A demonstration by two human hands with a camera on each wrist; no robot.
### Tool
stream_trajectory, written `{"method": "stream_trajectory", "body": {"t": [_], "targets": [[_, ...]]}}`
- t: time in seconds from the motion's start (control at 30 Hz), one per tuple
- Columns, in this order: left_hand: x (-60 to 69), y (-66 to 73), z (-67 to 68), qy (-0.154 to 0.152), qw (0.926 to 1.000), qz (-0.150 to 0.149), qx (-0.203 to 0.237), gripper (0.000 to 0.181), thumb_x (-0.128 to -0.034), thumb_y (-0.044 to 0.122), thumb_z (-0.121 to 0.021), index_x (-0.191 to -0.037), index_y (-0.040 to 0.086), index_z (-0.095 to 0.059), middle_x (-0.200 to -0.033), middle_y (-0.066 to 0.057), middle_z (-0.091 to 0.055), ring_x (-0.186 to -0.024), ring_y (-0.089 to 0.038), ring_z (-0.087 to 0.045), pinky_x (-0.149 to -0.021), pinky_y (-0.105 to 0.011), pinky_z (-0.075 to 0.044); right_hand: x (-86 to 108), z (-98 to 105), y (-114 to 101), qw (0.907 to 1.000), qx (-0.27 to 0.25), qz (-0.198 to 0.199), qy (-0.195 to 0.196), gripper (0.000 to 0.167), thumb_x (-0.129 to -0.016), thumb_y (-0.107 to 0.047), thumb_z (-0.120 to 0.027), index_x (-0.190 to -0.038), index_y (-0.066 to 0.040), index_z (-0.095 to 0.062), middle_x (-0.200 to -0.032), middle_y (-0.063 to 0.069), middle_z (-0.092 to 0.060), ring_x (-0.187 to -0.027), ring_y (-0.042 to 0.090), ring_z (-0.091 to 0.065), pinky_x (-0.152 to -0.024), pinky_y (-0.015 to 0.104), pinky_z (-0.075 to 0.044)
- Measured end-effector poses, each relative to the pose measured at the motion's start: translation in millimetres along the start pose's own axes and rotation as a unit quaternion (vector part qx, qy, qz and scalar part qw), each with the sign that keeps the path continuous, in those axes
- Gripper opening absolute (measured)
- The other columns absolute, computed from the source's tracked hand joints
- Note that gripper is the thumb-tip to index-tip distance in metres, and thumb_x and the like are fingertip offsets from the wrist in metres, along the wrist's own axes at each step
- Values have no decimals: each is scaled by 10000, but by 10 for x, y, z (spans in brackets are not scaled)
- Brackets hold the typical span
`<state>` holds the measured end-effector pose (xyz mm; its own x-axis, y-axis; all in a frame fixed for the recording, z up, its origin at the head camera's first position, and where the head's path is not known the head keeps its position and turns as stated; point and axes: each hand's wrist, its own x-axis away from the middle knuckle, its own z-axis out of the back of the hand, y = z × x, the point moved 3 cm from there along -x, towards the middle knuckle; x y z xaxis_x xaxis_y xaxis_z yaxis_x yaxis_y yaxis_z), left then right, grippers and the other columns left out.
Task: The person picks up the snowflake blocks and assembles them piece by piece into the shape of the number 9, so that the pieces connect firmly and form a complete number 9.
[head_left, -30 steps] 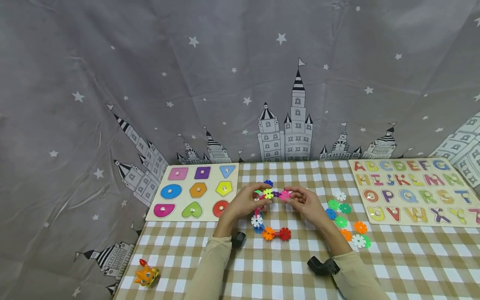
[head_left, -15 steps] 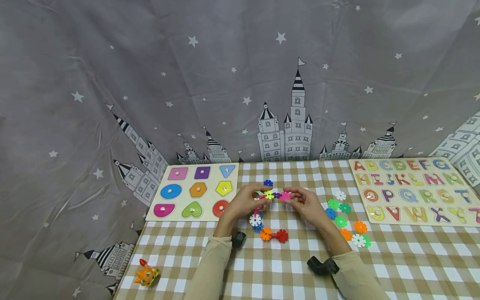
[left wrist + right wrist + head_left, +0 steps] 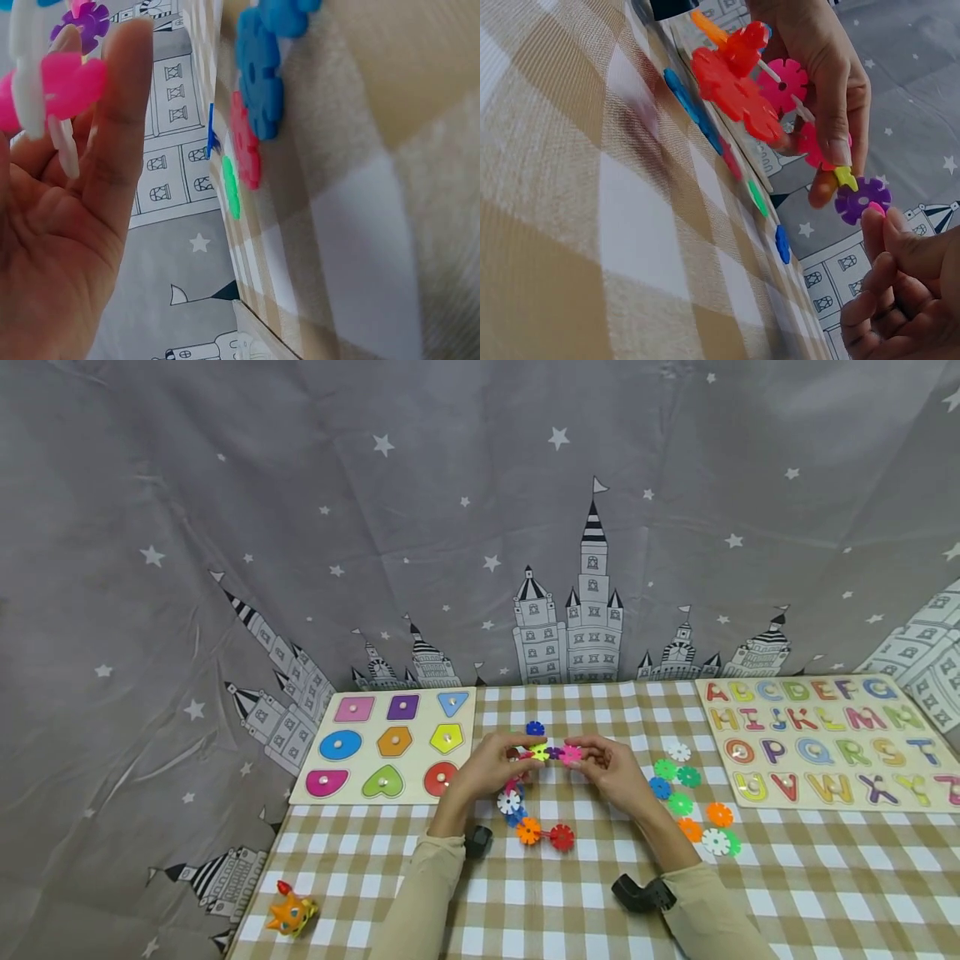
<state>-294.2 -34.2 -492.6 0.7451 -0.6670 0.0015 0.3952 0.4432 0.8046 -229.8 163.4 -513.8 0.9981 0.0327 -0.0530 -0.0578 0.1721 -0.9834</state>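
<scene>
My left hand [image 3: 489,767] pinches a yellow snowflake disc [image 3: 539,752]. A purple snowflake disc [image 3: 863,200] is slotted to it. At the other side of the purple disc, my right hand [image 3: 613,770] pinches a pink snowflake disc [image 3: 572,754] between thumb and fingertips. From the left hand a chain of joined discs hangs towards the person, with a white disc [image 3: 509,802], an orange disc [image 3: 528,831] and a red disc [image 3: 561,837] at its end. The right wrist view shows the chain raised off the cloth. My left fingers partly cover its upper discs.
Loose snowflake discs, among them a green disc [image 3: 681,803], lie right of the hands. A blue disc [image 3: 535,728] lies beyond them. A shape puzzle board [image 3: 390,718] is at left, an alphabet board [image 3: 817,760] at right. An orange toy figure [image 3: 291,912] stands front left.
The chain's hanging end, with the white, orange and red discs, has swung slightly left and nearer the person. Both hands keep their pinch and have hardly moved.
</scene>
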Motion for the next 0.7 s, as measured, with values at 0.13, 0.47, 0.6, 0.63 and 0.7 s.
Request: {"method": "stream_trajectory", "body": {"t": [0.13, 0.47, 0.6, 0.63, 0.7], "targets": [[-15, -1, -16, 31, 9999, -95, -22, 397, -915, 209, -696, -1288, 82, -648, -983, -103, -725, -632, -168, -666, -619, -218, -490, 0, -5, 0, 9999, -25, 1, 115, 309, -898, 40, -634, -1207, 61, -630, -842, 149, -635, -667, 78, -512, -583, 177, -435], [-19, 36, -19, 15, 9999, -105, 106, 390, -914, 173, -692, -1285, 62, -645, -982, -134, -734, -646, -222, -693, -625, -212, -504, 3, -17, -26, 9993, -119, 170, 303, 292, -889, 58, -630, -1180, 68, -645, -852, 170, -649, -679, 134, -548, -579, 181, -453], [-36, 29, -73, -155, 9997, -31, 189, 378, -926, 172, -678, -1287, 65, -641, -884, -140, -725, -631, -221, -686, -589, -204, -483, 16, 14, -60, 9994, -134, 171, 286, 303, -901, 31, -638, -1201, 72, -632, -897, 207, -663, -732, 244, -585, -594, 183, -469], [-40, 26, -88, -165, 9996, -3, 218, 375, -929, 172, -676, -1286, 67, -640, -874, -136, -719, -629, -217, -685, -585, -203, -481, 15, 21, -61, 9994, -103, 157, 275, 307, -903, 27, -640, -1207, 72, -630, -904, 207, -668, -744, 255, -592, -602, 182, -472], [-39, 31, -102, -150, 9996, 75, 238, 374, -933, 174, -671, -1289, 68, -633, -927, -127, -707, -639, -219, -684, -584, -206, -481, 9, 28, -55, 9997, -66, 138, 212, 313, -909, 19, -640, -1215, 79, -621, -915, 208, -674, -757, 247, -597, -611, 180, -470]]}}
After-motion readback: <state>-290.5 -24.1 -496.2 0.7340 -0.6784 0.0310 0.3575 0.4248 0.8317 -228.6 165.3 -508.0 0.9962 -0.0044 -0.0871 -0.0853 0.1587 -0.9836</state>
